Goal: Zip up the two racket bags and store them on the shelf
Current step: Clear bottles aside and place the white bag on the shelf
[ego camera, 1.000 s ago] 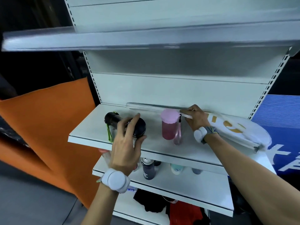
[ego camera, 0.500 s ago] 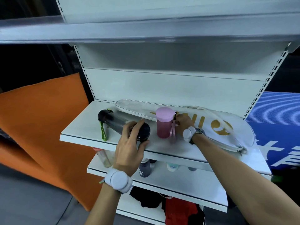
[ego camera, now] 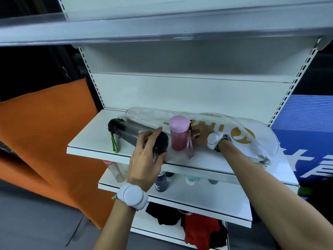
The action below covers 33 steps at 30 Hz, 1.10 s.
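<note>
One white racket bag with gold lettering lies flat along the back of the white middle shelf, its wide end to the right. Its zipper pull hangs at the front right edge. My right hand rests on the bag's middle, fingers loose and pointing left, just behind a pink cup. My left hand grips the bottom end of a dark bottle that lies on its side at the shelf front. No second racket bag is in view.
An upper shelf overhangs close above. The shelf below holds several bottles; black and red clothes lie on the lowest one. An orange panel leans at the left, a blue sign stands at the right.
The racket bag went from standing on its edge to lying flat on the shelf. My right hand slid left along it to behind the pink cup. My left hand stayed on the dark bottle.
</note>
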Motion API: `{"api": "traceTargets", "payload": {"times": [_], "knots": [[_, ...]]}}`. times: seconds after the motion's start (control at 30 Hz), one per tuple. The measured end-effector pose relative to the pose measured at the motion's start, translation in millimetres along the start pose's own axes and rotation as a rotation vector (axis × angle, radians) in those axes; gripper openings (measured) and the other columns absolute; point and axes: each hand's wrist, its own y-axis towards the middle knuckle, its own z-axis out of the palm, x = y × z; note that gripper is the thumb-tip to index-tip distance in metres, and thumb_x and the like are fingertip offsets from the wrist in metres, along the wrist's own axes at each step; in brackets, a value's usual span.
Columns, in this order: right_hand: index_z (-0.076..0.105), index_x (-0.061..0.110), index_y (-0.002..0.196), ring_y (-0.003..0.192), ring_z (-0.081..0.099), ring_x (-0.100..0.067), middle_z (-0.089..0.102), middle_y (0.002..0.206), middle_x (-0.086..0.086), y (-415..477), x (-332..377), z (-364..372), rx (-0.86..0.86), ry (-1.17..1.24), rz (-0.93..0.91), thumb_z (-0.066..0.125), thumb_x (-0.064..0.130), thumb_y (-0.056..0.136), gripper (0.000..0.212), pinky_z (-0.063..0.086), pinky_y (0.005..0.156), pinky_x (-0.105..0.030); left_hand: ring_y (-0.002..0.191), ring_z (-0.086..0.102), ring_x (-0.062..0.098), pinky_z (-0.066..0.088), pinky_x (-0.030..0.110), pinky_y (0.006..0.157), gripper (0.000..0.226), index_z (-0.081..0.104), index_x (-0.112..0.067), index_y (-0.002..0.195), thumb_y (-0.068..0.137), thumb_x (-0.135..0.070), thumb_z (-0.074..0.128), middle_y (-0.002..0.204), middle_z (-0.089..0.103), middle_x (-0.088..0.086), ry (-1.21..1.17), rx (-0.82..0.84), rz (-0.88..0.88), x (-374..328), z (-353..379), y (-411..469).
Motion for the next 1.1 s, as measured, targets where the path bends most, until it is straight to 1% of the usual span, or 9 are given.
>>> {"api": "traceTargets", "payload": {"times": [0.1, 0.23, 0.4, 0.47, 0.6, 0.73, 0.83, 1.0, 1.1], "knots": [[0.066, 0.010, 0.122, 0.104, 0.067, -0.026, 0.068, 0.120, -0.008, -22.0, 2.2, -5.8, -0.120, 0.066, 0.070, 0.067, 0.002, 0.084, 0.038, 0.054, 0.093, -0.036, 0.114, 0.052, 0.007, 0.051, 0.026, 0.086, 0.074, 0.046, -0.033, 0.144, 0.080, -0.031, 0.081, 0.130, 0.045, -0.005, -0.018, 0.012, 0.038, -8.1, -1.8, 0.0], [0.064, 0.019, 0.121, 0.093, 0.068, -0.019, 0.069, 0.112, -0.001, -81.9, 19.4, -3.4, -0.326, 0.134, 0.125, 0.063, 0.002, 0.083, 0.041, 0.054, 0.090, -0.029, 0.109, 0.056, 0.010, 0.055, 0.032, 0.083, 0.074, 0.049, -0.032, 0.142, 0.076, -0.051, 0.077, 0.127, 0.049, -0.004, -0.061, 0.059, 0.074, -24.2, 1.2, -0.6], [0.057, 0.035, 0.125, 0.094, 0.067, -0.004, 0.066, 0.111, 0.013, -167.1, 33.3, 11.5, 0.075, 0.318, 0.013, 0.086, 0.024, 0.068, 0.065, 0.057, 0.081, -0.020, 0.108, 0.054, 0.001, 0.045, 0.012, 0.084, 0.074, 0.057, -0.026, 0.136, 0.071, -0.048, 0.084, 0.123, 0.053, -0.005, -0.185, 0.098, 0.142, -49.7, 18.7, -11.9], [0.058, 0.036, 0.120, 0.095, 0.066, 0.000, 0.068, 0.107, 0.018, -184.9, 29.8, 22.7, 0.040, 0.374, 0.039, 0.088, 0.029, 0.063, 0.065, 0.056, 0.084, -0.021, 0.107, 0.053, -0.002, 0.044, 0.009, 0.085, 0.074, 0.059, -0.022, 0.134, 0.070, -0.048, 0.086, 0.121, 0.054, -0.003, -0.231, 0.116, 0.172, -59.1, 29.8, -20.2], [0.060, 0.030, 0.112, 0.095, 0.069, -0.011, 0.072, 0.101, 0.014, -201.2, 8.5, 41.8, -0.165, 0.499, 0.096, 0.088, 0.019, 0.061, 0.060, 0.058, 0.084, -0.035, 0.109, 0.051, -0.003, 0.043, 0.008, 0.090, 0.078, 0.056, -0.020, 0.138, 0.072, -0.048, 0.084, 0.122, 0.052, 0.000, -0.272, 0.194, 0.212, -72.9, 56.1, -37.2], [0.060, 0.042, 0.098, 0.081, 0.065, 0.005, 0.069, 0.089, 0.027, -215.2, -24.6, 59.0, -0.281, 0.514, 0.168, 0.088, 0.011, 0.061, 0.056, 0.053, 0.064, -0.010, 0.112, 0.055, 0.008, 0.047, 0.018, 0.093, 0.073, 0.055, -0.018, 0.140, 0.081, -0.061, 0.068, 0.124, 0.053, 0.000, -0.297, 0.298, 0.294, -73.9, 79.2, -46.2], [0.059, 0.043, 0.097, 0.084, 0.067, -0.001, 0.069, 0.088, 0.023, -225.2, -57.7, 74.8, -0.297, 0.497, 0.287, 0.089, 0.019, 0.059, 0.055, 0.056, 0.066, -0.015, 0.116, 0.056, 0.014, 0.051, 0.030, 0.092, 0.061, 0.056, -0.019, 0.138, 0.094, -0.061, 0.048, 0.128, 0.054, -0.001, -0.223, 0.312, 0.283, -63.1, 97.0, -45.6], [0.060, 0.029, 0.104, 0.088, 0.068, -0.016, 0.072, 0.091, 0.006, -225.9, -110.2, 107.5, -0.272, 0.404, 0.472, 0.084, 0.028, 0.060, 0.050, 0.059, 0.079, -0.036, 0.122, 0.055, 0.025, 0.045, 0.040, 0.102, 0.055, 0.064, -0.015, 0.129, 0.093, -0.055, 0.051, 0.130, 0.061, 0.004, 0.015, 0.317, 0.255, -32.7, 133.3, -42.2], [0.060, 0.029, 0.103, 0.086, 0.069, -0.021, 0.072, 0.088, 0.002, -219.3, -134.6, 127.7, -0.271, 0.396, 0.568, 0.081, 0.030, 0.063, 0.045, 0.058, 0.077, -0.033, 0.122, 0.056, 0.026, 0.044, 0.042, 0.104, 0.049, 0.066, -0.016, 0.127, 0.094, -0.050, 0.052, 0.129, 0.063, 0.003, 0.092, 0.341, 0.282, -15.6, 151.3, -48.3]]}}
